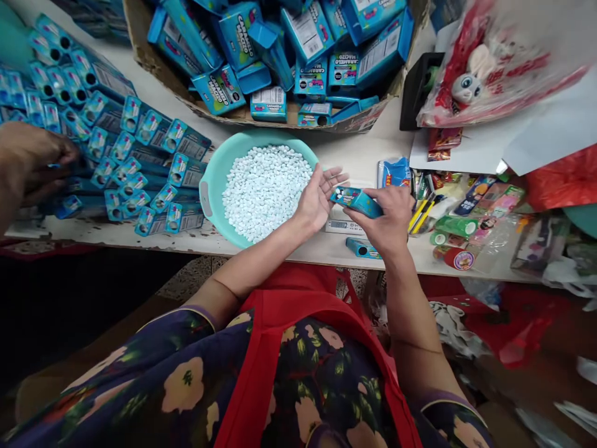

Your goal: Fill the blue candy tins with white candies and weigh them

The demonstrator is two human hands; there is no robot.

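My right hand (389,218) grips a small blue candy box (364,202), tilted with its holed end toward my left hand. White pieces show at that end. My left hand (317,196) is turned palm up at the box's end, with its fingers stretched out and apart. Whether a few pieces lie in the palm I cannot tell. Left of it stands a turquoise basin (217,168) full of small white candies (265,190). Partly below the box is a small digital scale (339,224). Another blue box (361,247) lies near the table's front edge.
A cardboard carton (354,121) heaped with blue boxes stands behind the basin. Many blue boxes with round holes (133,168) crowd the left, where a co-worker's hand (37,158) reaches in. Yellow cutters (422,214), packets and a plush toy bag (494,74) lie right.
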